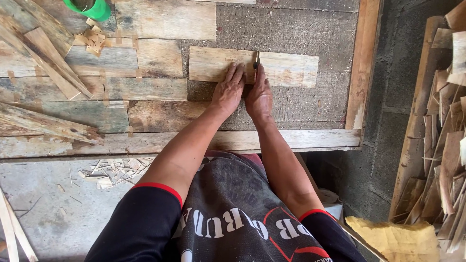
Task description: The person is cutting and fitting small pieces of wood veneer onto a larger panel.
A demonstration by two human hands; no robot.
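– Rough old boards make up the workbench (160, 58), and a grey block wall stands at its right side. What is the person doing there?

– The left hand (228, 90) lies flat, fingers stretched, pressing down on a pale plank (291, 70) that rests on the dark middle part of the bench. The right hand (259, 97) is just beside it, touching it, and its fingers are closed around a small dark tool (256, 60) that stands on the plank near its middle.

– So it is cutting or marking?

– I cannot tell which, the tool is too small to see well. I would judge it is a line or a split across the plank, only at its start, because the wood looks whole on both sides. Such work asks that the flat hand keeps the plank from sliding while the tool is guided straight.

– Any packages or labels around?

– No label that I can see on the bench. A round green container (92, 8) sits at the far left edge, with small wood blocks (93, 39) just below it. A crumpled yellow sack (393, 237) lies on the floor at the right, under a leaning pile of thin wood pieces (446, 145). Chips (114, 170) are scattered on the floor in front of the bench
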